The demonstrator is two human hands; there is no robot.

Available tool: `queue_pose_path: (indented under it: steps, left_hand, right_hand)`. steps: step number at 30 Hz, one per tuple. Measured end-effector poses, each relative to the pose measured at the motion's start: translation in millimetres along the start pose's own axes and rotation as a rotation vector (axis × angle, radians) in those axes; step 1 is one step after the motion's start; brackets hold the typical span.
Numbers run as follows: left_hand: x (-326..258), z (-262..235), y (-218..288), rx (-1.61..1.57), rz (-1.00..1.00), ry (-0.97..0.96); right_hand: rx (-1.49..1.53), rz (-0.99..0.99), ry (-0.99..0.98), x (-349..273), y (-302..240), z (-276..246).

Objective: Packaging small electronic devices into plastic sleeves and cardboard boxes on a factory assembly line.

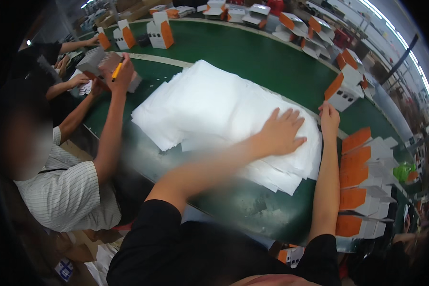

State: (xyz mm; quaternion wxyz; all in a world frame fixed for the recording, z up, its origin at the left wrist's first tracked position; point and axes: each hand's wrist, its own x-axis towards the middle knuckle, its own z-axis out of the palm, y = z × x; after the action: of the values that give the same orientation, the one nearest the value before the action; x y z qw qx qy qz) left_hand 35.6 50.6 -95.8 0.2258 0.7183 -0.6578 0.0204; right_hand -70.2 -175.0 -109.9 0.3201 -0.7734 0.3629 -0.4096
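My left hand point(282, 133) lies flat with fingers spread on a broad, uneven pile of thin white sheets point(209, 97). The pile covers much of the green tabletop before me. Out to the right, my right hand point(330, 118) has its fingers pinched together at the lower corner of an orange and white open carton point(345, 90). That carton stands upright just past the pile's right end, and its orange side flap meets my fingertips. The exact grip is partly hidden by the fingers.
A row of orange and white cartons point(355, 186) stands along my right. More cartons point(160, 33) sit across the green belt point(214, 43). At my left, a co-worker in a striped shirt point(74, 195) holds a yellow-orange cutter or marker point(117, 71) and a carton.
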Motion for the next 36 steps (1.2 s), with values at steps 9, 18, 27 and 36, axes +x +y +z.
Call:
queue_pose_path:
  steps: [9, 18, 27, 36]
  left_hand:
    - [3, -16, 6, 0.083, -0.131, 0.096]
    - [-3, -4, -19, 0.120, -0.083, -0.019]
    - [7, -65, 16, -0.095, -0.223, -0.135]
    - [11, -65, -2, -0.236, -0.267, -0.259]
  right_hand:
    - [0.005, 0.015, -0.023, 6, -5, 7]
    - [-0.012, 0.032, -0.012, 1, -10, 8]
    - [0.002, 0.016, -0.005, 4, -8, 6]
    - [0.019, 0.012, -0.005, 5, -3, 6]
